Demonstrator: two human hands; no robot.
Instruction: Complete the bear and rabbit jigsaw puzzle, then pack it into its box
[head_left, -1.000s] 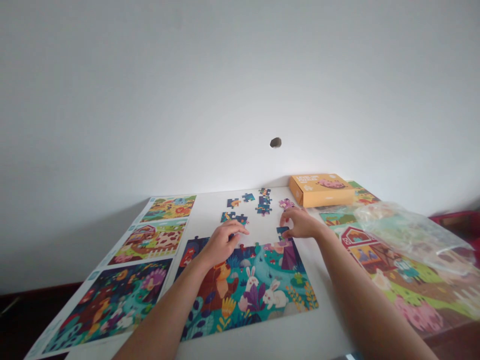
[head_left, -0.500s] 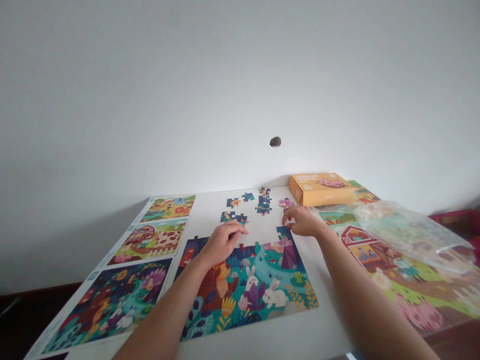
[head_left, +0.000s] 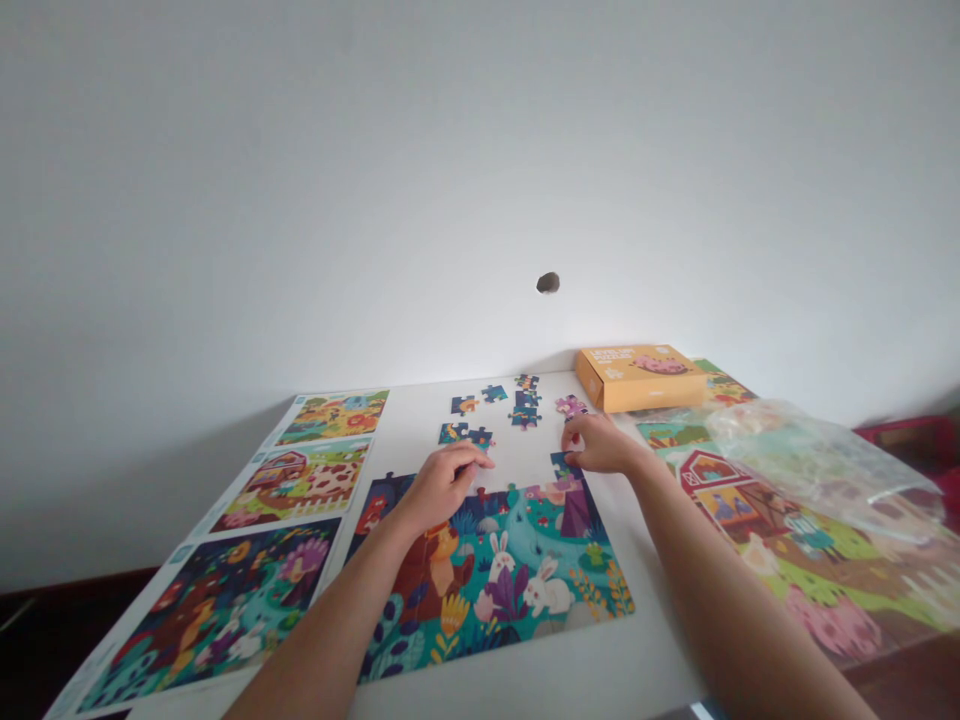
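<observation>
A partly assembled jigsaw puzzle (head_left: 525, 560) of a night forest with a bear and white rabbits lies flat on the white table. At its upper right corner is a dark blue puzzle piece (head_left: 560, 465). My right hand (head_left: 600, 443) has curled fingers, with thumb and fingertips on that piece. Over the puzzle's upper left edge rests my left hand (head_left: 448, 480), fingers loosely stretched and holding nothing. Just beyond its fingertips lie joined pieces (head_left: 466, 436), partly hidden. A purple-pink piece (head_left: 571, 405) lies just beyond my right hand.
Several loose pieces (head_left: 525, 415) lie towards the wall. A yellow puzzle box (head_left: 641, 378) stands at the back right. Picture sheets (head_left: 217, 610) line the left side. On the right, a clear plastic bag (head_left: 817, 460) partly covers a farm puzzle (head_left: 780, 540).
My right thumb and fingertips have come down onto the dark blue corner piece. My left hand stays in place. The view has shifted very slightly.
</observation>
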